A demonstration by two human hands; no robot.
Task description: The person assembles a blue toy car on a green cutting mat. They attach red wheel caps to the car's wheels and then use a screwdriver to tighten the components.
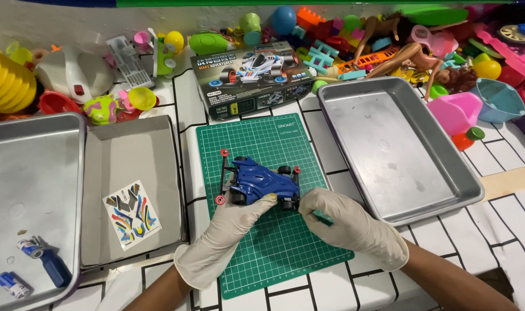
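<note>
Two gloved hands, left hand (pixel 231 230) and right hand (pixel 346 222), pinch the light, brittle-looking blue model racer (pixel 261 181) by its near side at the cutting mat's (pixel 285 253) centre; grip the body, not the rollers.

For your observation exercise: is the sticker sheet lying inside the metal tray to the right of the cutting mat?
No, the sticker sheet lies in the cardboard box lid left of the green cutting mat; the right metal tray holds nothing.

Glossy blue plastic toy race car (pixel 261 184), black wheels, red rollers. Green gridded cutting mat (pixel 274 242), white lines. White gloves on both hands. Multicoloured sticker sheet (pixel 131 215). Grey metal tray (pixel 389 144).
</note>
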